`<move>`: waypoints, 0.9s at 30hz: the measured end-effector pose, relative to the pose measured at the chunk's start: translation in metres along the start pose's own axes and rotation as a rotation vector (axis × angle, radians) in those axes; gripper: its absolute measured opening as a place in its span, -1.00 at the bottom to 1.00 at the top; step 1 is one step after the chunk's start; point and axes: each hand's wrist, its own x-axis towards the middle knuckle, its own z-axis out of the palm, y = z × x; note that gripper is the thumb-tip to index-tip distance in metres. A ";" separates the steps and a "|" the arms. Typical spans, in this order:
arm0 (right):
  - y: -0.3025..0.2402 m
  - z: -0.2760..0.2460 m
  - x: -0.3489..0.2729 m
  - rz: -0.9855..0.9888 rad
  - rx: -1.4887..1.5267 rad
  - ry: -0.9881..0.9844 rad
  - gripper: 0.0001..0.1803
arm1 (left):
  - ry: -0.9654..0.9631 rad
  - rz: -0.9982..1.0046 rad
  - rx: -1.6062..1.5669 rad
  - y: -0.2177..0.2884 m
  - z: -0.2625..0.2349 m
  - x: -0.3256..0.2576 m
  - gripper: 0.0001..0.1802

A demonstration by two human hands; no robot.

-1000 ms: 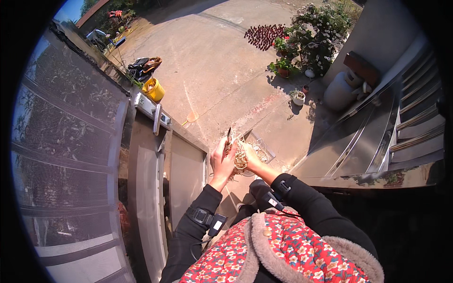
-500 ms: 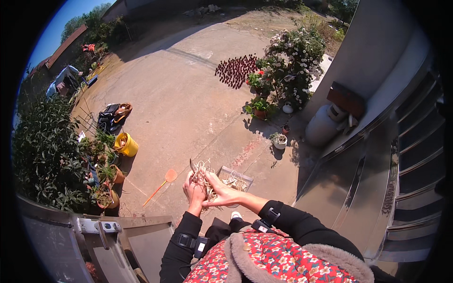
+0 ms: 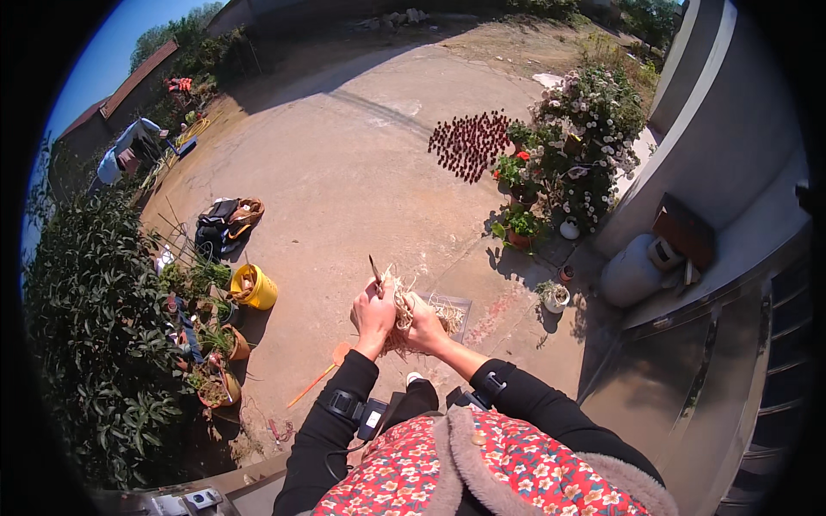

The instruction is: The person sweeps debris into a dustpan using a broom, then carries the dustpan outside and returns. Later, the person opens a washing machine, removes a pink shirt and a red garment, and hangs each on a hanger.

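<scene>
My left hand (image 3: 372, 316) is closed like a fist. A dark, slim pointed thing (image 3: 375, 268) sticks up out of its top; whether this is a blade or a stick I cannot make out. Pressed against it, my right hand (image 3: 425, 327) closes round a bundle of pale stringy strips (image 3: 401, 311). Loose ends spray out above and below the fingers. Just beyond my right hand, partly hidden by it, a shallow grey tray (image 3: 465, 320) on the ground holds more of the same pale strips.
An orange fly swatter (image 3: 342, 353) lies left of my hands. Potted plants, a yellow bucket (image 3: 265, 292) and a dark bag (image 3: 222, 225) line the left. Several dark red pieces (image 3: 469, 146) are spread on the concrete. Right stand flowerpots (image 3: 521, 232) and a gas cylinder (image 3: 632, 273).
The view has swung left, shifting the yard rightward. My right hand, its thumb stretched out before, now wraps the strips tighter. The dark pointed thing stands farther out of my left hand.
</scene>
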 end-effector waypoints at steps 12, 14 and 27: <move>0.052 -0.022 0.121 0.102 -0.191 0.034 -0.60 | -0.038 -0.014 -0.031 -0.014 0.052 0.158 -0.60; 0.060 -0.027 0.135 0.137 -0.177 0.055 -0.59 | -0.024 -0.054 0.050 -0.016 0.060 0.178 -0.60; 0.186 -0.111 0.259 0.113 -0.033 -0.016 -0.55 | 0.154 0.129 0.142 0.029 0.149 0.297 -0.44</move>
